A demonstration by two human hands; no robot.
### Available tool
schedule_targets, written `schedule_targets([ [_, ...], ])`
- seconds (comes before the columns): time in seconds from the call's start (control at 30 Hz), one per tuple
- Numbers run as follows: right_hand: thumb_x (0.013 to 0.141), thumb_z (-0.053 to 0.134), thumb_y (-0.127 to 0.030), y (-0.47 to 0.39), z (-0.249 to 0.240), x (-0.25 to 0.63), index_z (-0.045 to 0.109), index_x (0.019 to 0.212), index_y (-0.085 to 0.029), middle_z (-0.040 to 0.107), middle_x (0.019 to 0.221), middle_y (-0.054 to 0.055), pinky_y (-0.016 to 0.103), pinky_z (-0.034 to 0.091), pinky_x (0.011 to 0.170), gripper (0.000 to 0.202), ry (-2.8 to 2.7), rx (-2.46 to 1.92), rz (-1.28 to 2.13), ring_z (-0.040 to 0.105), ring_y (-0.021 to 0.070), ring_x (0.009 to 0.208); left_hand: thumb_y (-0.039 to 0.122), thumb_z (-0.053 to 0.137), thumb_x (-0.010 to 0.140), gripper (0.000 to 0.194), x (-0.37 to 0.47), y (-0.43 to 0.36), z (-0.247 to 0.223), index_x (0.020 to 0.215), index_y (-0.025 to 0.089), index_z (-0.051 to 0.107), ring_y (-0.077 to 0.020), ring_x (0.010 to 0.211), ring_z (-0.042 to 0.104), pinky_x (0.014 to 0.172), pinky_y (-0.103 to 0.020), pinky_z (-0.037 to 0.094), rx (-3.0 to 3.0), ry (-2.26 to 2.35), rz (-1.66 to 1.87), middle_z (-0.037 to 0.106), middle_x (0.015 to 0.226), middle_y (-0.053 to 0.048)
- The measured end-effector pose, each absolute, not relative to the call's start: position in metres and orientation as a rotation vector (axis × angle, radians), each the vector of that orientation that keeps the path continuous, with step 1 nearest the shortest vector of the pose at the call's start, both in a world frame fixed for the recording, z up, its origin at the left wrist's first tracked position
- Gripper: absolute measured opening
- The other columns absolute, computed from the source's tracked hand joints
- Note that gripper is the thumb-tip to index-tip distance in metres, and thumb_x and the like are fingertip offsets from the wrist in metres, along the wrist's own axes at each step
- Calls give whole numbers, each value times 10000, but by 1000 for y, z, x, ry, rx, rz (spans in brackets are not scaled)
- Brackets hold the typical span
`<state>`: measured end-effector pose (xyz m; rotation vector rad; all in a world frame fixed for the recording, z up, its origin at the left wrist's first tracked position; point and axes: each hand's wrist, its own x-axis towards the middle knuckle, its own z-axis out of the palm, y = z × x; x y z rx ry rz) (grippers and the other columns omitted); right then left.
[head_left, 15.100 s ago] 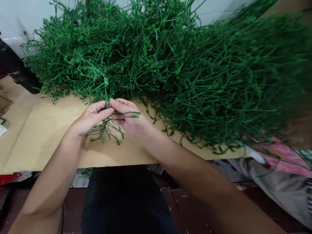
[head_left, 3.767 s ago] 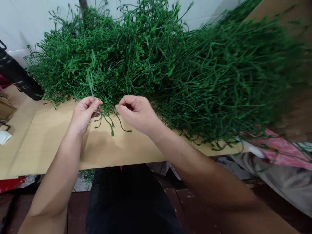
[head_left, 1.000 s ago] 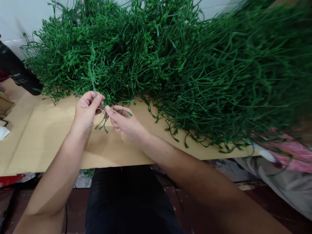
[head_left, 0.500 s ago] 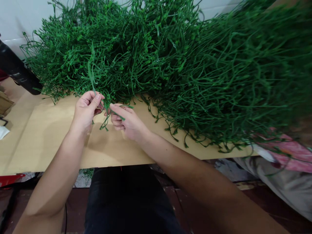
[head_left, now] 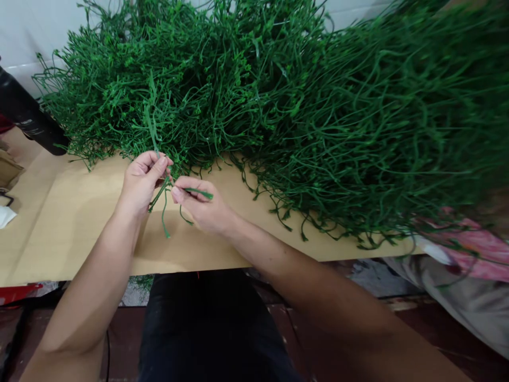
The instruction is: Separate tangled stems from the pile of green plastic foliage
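Note:
Between thumb and fingers, my left hand [head_left: 145, 178] pinches a green plastic stem piece [head_left: 152, 124], whose pale upper part rises over the pile. Close on its right, my right hand [head_left: 201, 201] is closed on a thin green stem [head_left: 201, 192], whose tip sticks out to the right past the fingers. A few loose stem ends [head_left: 165, 217] hang below and between the two hands. Behind them, a large heap of green artificial stems [head_left: 222, 90] spreads along the tan table [head_left: 91, 212].
A black bottle [head_left: 29, 114] leans at the far left, near a white scrap [head_left: 5, 216]. White tiles [head_left: 24, 32] form the wall behind. At the right edge, pink cloth [head_left: 481, 249] and a person's beige-clad leg [head_left: 457, 297] show beside the table.
My right hand has moved slightly down and left, and its grip on the stem has shifted. Stem ends now hang lower between the hands. My left hand has barely moved.

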<state>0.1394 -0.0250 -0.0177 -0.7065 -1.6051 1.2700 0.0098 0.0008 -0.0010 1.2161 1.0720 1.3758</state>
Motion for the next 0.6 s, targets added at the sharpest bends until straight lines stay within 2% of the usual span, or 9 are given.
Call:
schedule_targets([
  [0.07,858,419,-233,-33,-17,141,369,596,-158,319,585,-39,214,282,574,277,-1796,-643,1056,306,56,571,227,694,726,243,9,5,-3,593,160,501,-25,446,482,425,-142,381,1198,1096,1371,561,592,46],
  [0.13,848,409,-202,-47,-12,140,399,612,-153,366,596,-27,225,285,587,242,-2091,-502,897,330,66,587,223,663,755,255,4,11,-4,587,169,479,-26,407,457,382,-142,346,1149,1158,1421,519,542,58],
  [0.23,787,466,-171,-75,-2,130,536,784,-151,509,716,0,237,231,530,73,-2643,-206,758,357,82,601,247,622,792,247,-7,17,-2,609,189,468,-37,391,454,362,-149,331,1097,1203,1505,473,507,67],
  [0.3,786,471,-176,-87,5,122,563,889,-157,549,791,9,243,193,501,140,-2821,-117,710,361,85,596,269,622,794,230,-11,15,2,627,193,484,-47,426,492,383,-156,363,1113,1171,1464,497,531,58],
  [0.37,842,426,-208,-88,10,119,565,884,-150,555,808,18,241,223,512,156,-2797,-205,700,387,86,616,278,632,787,221,-10,9,5,631,190,502,-54,457,518,402,-160,386,1120,1129,1372,521,548,47],
  [0.47,897,379,-247,-73,17,135,541,764,-135,529,729,20,230,292,564,238,-2610,-440,608,401,80,622,277,637,781,209,-3,1,7,636,182,521,-51,481,531,418,-149,400,1098,1096,1266,534,559,41],
  [0.6,859,467,-151,-39,36,202,509,688,-140,476,632,-7,196,302,543,176,-2357,-641,326,382,50,579,268,622,788,166,0,0,7,681,174,536,-36,494,532,433,-122,403,1074,1103,1268,543,583,47],
])
